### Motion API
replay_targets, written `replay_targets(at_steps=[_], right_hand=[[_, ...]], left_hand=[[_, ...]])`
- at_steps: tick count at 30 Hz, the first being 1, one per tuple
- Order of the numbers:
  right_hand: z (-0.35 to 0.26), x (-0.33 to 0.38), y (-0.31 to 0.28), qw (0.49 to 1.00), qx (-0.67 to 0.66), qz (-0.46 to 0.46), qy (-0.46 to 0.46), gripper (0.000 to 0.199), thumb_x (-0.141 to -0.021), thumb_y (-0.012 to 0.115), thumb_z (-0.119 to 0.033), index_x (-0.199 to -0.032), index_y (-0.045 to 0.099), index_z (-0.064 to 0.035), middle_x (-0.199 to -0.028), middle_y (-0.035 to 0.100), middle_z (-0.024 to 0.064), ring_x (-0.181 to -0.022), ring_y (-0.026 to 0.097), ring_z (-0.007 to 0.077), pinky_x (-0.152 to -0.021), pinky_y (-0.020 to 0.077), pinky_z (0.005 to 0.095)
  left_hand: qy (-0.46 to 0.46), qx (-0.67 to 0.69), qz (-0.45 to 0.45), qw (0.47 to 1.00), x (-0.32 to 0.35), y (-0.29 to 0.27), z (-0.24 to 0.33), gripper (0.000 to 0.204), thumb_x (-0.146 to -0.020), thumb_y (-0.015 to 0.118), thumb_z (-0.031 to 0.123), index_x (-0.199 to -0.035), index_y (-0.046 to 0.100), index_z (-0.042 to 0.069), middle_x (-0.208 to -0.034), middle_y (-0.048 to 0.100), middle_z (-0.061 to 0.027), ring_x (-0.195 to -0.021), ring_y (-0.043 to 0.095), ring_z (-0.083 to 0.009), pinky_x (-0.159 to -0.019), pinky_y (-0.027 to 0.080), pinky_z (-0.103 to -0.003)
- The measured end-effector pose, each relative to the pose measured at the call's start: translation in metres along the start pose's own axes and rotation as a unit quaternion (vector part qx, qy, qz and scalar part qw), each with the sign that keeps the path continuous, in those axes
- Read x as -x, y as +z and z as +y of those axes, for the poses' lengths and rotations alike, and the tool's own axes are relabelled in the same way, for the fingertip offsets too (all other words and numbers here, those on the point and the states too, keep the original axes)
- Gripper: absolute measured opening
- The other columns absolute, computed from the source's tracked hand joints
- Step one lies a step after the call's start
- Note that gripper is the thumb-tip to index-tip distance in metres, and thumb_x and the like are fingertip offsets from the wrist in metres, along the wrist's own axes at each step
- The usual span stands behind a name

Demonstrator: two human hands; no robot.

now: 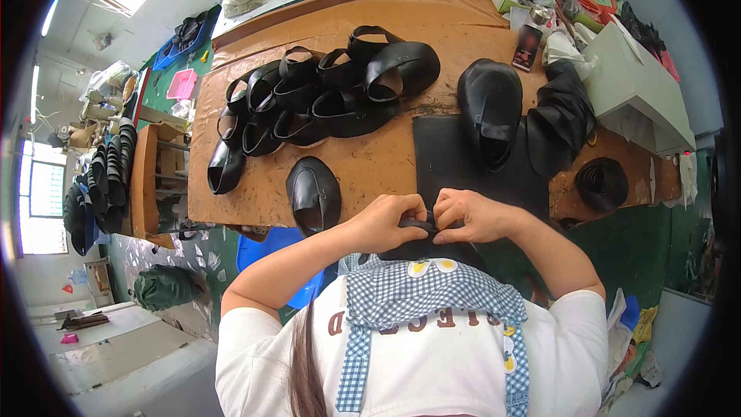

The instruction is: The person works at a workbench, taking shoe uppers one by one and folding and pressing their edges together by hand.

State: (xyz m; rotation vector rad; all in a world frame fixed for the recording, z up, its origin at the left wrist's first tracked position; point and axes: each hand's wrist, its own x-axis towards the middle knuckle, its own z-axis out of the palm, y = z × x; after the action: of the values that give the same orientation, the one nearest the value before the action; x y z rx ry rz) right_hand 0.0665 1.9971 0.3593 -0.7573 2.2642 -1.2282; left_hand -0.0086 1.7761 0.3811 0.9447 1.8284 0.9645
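At the table's near edge, close to my body, my left hand [392,220] and my right hand [466,216] meet over a black leather shoe upper [432,250]. Thumbs and fingers of both hands pinch its edge from either side. Part of the upper is hidden beneath the hands and against my apron. Left of my left hand, a single black shoe upper [313,194] lies on the table. Beyond my right hand, a black mat [448,150] carries another upper [489,104] and a stack of folded black leather pieces [562,120].
Several black uppers [332,112] stand grouped on the brown table [363,170]. A dark spray can [531,38], a white box [641,81] and a black roll [601,184] are on the right. A blue bin [266,251] sits below the table's near edge.
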Motion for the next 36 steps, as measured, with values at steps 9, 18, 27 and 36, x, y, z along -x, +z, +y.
replay_targets(at_steps=[9, 18, 27, 36], right_hand=[[-0.024, 0.001, 0.017, 0.972, 0.096, 0.214, -0.008, 0.013, -0.078, 0.07, -0.007, -0.088, 0.064, 0.0, -0.082, 0.06, 0.0113, -0.086, 0.058, 0.0295, -0.073, 0.0501, 0.0374], [0.004, 0.017, 0.015, 0.97, -0.236, 0.039, 0.033, 0.015, -0.088, 0.066, -0.011, -0.098, 0.069, 0.0002, -0.088, 0.062, 0.0068, -0.08, 0.058, 0.0165, -0.076, 0.0469, 0.03], [-0.007, 0.012, 0.016, 0.972, -0.212, 0.049, 0.088, 0.012, -0.088, 0.065, -0.011, -0.09, 0.068, 0.0001, -0.085, 0.062, 0.0074, -0.079, 0.057, 0.0186, -0.072, 0.0463, 0.0314], [-0.02, 0.005, 0.018, 0.985, -0.098, 0.137, 0.036, 0.01, -0.084, 0.069, -0.011, -0.088, 0.073, -0.0032, -0.076, 0.066, 0.0102, -0.078, 0.062, 0.0216, -0.067, 0.0494, 0.0337]], left_hand=[[-0.047, 0.137, 0.045, 0.988, -0.008, -0.002, -0.021, 0.012, -0.079, 0.075, 0.006, -0.089, 0.071, 0.0, -0.08, 0.069, -0.005, -0.073, 0.061, -0.0092, -0.068, 0.048, -0.025], [0.315, -0.178, 0.13, 0.923, 0.009, 0.024, 0.007, 0.014, -0.069, 0.07, 0.003, -0.08, 0.061, 0.003, -0.08, 0.057, -0.0074, -0.077, 0.058, -0.0231, -0.063, 0.049, -0.035], [0.331, -0.202, 0.098, 0.917, 0.01, 0.023, 0.004, 0.02, -0.071, 0.071, 0.006, -0.087, 0.061, 0.004, -0.08, 0.058, -0.007, -0.076, 0.059, -0.0236, -0.063, 0.05, -0.036], [0.274, -0.168, 0.138, 0.937, 0.012, 0.025, -0.004, 0.023, -0.074, 0.078, 0.01, -0.087, 0.06, 0.005, -0.08, 0.061, -0.0096, -0.073, 0.063, -0.0269, -0.063, 0.051, -0.036]])
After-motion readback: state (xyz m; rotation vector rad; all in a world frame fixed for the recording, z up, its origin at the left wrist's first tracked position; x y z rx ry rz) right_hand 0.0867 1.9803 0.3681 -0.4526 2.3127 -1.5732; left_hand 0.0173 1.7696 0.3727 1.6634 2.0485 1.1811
